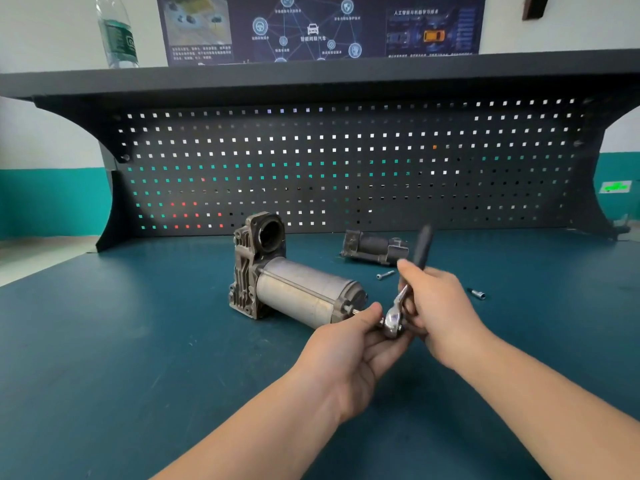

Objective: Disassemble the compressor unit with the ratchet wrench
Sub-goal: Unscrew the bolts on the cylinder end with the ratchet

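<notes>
Near the workbench's [138, 341] front edge, the right hand [440, 306] grips the ratchet wrench [401, 299] mid-shaft while the left hand [349, 348] pinches its chrome head, just beside the compressor unit [294, 282].

Your compressor unit [294, 275] is lying on its side on the green mat, grey motor cylinder pointing near-right, finned cast housing at the far-left end with its round port open. The ratchet wrench [403, 292] is up off the mat at the cylinder's near end, chrome head low, black handle angled up and away.
</notes>
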Demonstrator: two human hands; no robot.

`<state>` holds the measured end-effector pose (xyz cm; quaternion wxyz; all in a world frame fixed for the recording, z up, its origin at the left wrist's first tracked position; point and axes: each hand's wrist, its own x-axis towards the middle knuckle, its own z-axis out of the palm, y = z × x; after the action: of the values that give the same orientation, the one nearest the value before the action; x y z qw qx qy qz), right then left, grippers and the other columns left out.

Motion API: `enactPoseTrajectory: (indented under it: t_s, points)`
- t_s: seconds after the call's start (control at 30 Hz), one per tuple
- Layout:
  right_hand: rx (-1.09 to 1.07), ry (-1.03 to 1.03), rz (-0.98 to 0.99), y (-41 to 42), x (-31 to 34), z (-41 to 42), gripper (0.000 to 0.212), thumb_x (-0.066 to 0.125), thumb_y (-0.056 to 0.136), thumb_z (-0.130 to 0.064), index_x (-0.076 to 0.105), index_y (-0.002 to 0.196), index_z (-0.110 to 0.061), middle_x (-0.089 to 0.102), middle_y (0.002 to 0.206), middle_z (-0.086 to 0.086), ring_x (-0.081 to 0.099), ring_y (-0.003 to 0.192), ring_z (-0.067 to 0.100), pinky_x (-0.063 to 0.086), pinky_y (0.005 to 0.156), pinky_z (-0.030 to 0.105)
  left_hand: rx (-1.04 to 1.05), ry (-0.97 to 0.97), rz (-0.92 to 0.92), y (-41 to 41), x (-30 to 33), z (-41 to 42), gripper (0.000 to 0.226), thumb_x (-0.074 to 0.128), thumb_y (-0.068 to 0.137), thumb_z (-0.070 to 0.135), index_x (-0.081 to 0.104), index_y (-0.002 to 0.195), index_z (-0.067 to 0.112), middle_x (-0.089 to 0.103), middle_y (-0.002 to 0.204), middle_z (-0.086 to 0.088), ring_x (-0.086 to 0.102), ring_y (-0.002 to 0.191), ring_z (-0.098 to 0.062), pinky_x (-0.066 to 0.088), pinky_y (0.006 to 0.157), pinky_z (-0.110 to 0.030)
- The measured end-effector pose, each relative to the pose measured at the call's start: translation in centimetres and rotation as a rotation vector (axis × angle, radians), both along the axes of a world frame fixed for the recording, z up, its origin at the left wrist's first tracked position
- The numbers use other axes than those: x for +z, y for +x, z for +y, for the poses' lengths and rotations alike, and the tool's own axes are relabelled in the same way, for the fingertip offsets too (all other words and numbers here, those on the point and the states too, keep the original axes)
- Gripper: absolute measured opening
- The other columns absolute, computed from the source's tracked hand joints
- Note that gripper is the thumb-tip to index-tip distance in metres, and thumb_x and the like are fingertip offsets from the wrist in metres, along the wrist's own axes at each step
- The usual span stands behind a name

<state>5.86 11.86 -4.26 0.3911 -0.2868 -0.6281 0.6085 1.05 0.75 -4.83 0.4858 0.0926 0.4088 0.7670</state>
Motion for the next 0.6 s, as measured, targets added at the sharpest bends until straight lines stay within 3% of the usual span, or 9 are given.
enactPoseTrajectory:
  t_s: [0.07,0.1,0.13,0.27,0.33,0.37,0.43,0.5,0.6]
  points:
    - [0.095,-0.309,0.012,-0.2,-0.1,0.5,0.034,0.053,0.094,-0.027,0.047,0.065,-0.011,0.037,0.038,-0.002,0.026,0.026,0.008,0.019,0.032,0.015,-0.001,-0.005,0.009,0.1,-0.1,0.1,0.020,0.058,0.091,0.006,0.061,0.099,-0.012,0.070,0.092,-0.025,0.071,0.070,-0.029,0.060,0.059,-0.030]
    - [0.083,-0.298,0.037,-0.3,-0.2,0.5,0.034,0.053,0.094,-0.027,0.047,0.065,-0.011,0.037,0.036,-0.003,0.028,0.027,0.009,0.021,0.033,0.016,0.001,-0.006,0.011,0.1,-0.2,0.1,0.020,0.058,0.091,0.006,0.061,0.099,-0.012,0.070,0.093,-0.025,0.071,0.072,-0.029,0.060,0.060,-0.031]
    - [0.040,-0.168,0.072,-0.3,-0.4,0.3,0.035,0.054,0.093,-0.027,0.048,0.063,-0.012,0.038,0.035,-0.006,0.032,0.030,0.010,0.025,0.036,0.019,0.004,-0.004,0.011,0.1,-0.2,0.1,0.021,0.059,0.090,0.006,0.062,0.100,-0.012,0.070,0.093,-0.025,0.071,0.074,-0.029,0.060,0.060,-0.031]
    - [-0.052,0.760,0.230,0.9,-0.1,-1.4,0.028,0.053,0.090,-0.037,0.051,0.066,-0.023,0.047,0.049,-0.007,0.044,0.046,0.007,0.039,0.050,0.026,0.024,0.012,0.014,0.1,-0.1,-0.1,0.018,0.062,0.088,0.006,0.064,0.095,-0.010,0.072,0.080,-0.021,0.071,0.061,-0.024,0.057,0.049,-0.027]
    - [0.018,1.008,0.255,1.2,-0.5,-1.6,0.023,0.051,0.090,-0.037,0.052,0.072,-0.023,0.049,0.052,-0.005,0.049,0.047,0.009,0.040,0.049,0.022,0.029,0.008,0.029,0.2,-0.1,-0.2,0.018,0.062,0.088,0.007,0.065,0.095,-0.009,0.071,0.077,-0.018,0.070,0.058,-0.021,0.055,0.047,-0.024]
    - [0.017,1.006,0.250,1.2,-0.6,-1.7,0.025,0.051,0.091,-0.036,0.051,0.072,-0.021,0.048,0.051,-0.006,0.047,0.047,0.008,0.039,0.048,0.020,0.034,0.005,0.028,0.2,-0.1,-0.1,0.019,0.062,0.088,0.007,0.065,0.096,-0.010,0.071,0.077,-0.017,0.070,0.058,-0.021,0.055,0.047,-0.024]
    - [-0.059,0.772,0.187,0.7,-0.4,-1.5,0.030,0.054,0.092,-0.036,0.051,0.067,-0.020,0.045,0.047,-0.010,0.041,0.043,0.004,0.035,0.047,0.018,0.040,0.004,0.016,0.1,-0.2,0.0,0.018,0.060,0.089,0.005,0.064,0.096,-0.011,0.071,0.078,-0.020,0.070,0.061,-0.023,0.058,0.050,-0.028]
    - [-0.091,0.322,0.060,0.2,0.0,-0.8,0.037,0.055,0.093,-0.032,0.047,0.061,-0.017,0.040,0.039,-0.010,0.034,0.035,0.005,0.032,0.045,0.023,0.030,0.003,0.012,0.2,-0.1,0.1,0.017,0.059,0.090,0.005,0.063,0.095,-0.011,0.071,0.084,-0.023,0.071,0.066,-0.026,0.059,0.055,-0.030]
    - [0.074,-0.280,0.031,-0.4,-0.2,0.4,0.035,0.052,0.095,-0.026,0.046,0.064,-0.010,0.038,0.034,-0.003,0.027,0.024,0.008,0.019,0.034,0.016,0.015,0.002,0.013,0.3,-0.2,0.1,0.015,0.058,0.091,0.005,0.063,0.086,-0.009,0.071,0.077,-0.022,0.070,0.060,-0.026,0.059,0.056,-0.029]
